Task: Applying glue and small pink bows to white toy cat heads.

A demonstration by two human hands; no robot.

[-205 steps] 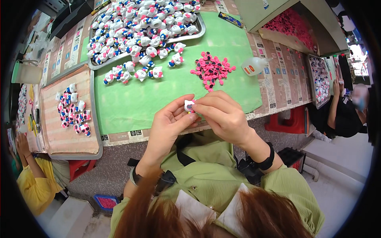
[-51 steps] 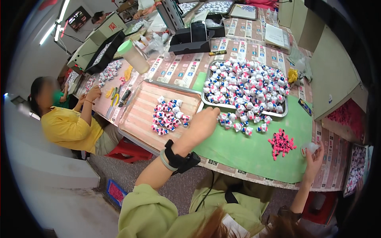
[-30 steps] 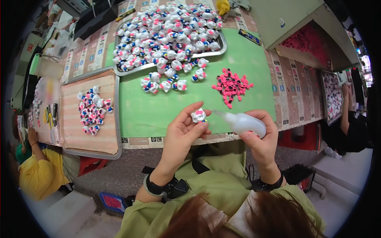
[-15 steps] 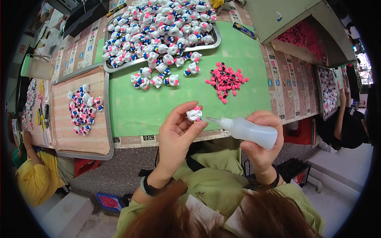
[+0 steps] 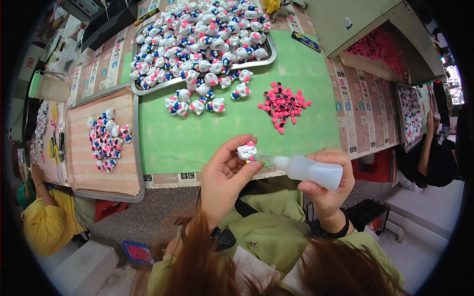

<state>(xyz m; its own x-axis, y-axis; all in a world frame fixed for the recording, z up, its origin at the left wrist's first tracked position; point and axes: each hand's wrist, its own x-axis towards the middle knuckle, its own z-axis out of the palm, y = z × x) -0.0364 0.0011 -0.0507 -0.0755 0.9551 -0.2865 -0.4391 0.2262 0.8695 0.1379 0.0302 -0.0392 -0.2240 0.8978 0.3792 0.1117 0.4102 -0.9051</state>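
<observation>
Between the thumb and fingers of my left hand [image 5: 224, 170] is a small white cat figurine [image 5: 246, 151] with pink and blue parts. My right hand [image 5: 333, 177] is wrapped round a translucent squeeze bottle [image 5: 313, 171], tilted so its thin nozzle points left. The nozzle tip is at the figurine's edge; whether it touches I cannot tell. Beyond my hands, on the green mat [image 5: 197, 143], lie a pile of small pink and black pieces [image 5: 284, 106] and a few loose figurines [image 5: 197, 106].
A metal tray [image 5: 261, 61] heaped with figurines stands at the back. To the left, a lined tray [image 5: 79, 163] holds several figurines with dark faces. A grey box [image 5: 365, 24] with pink pieces inside stands at the far right. Co-workers sit at both sides, one in a yellow top [image 5: 47, 222].
The view has shifted slightly, so everything sits a little lower and to the right. My hands still hold the figurine and the bottle, the nozzle staying by the figurine.
</observation>
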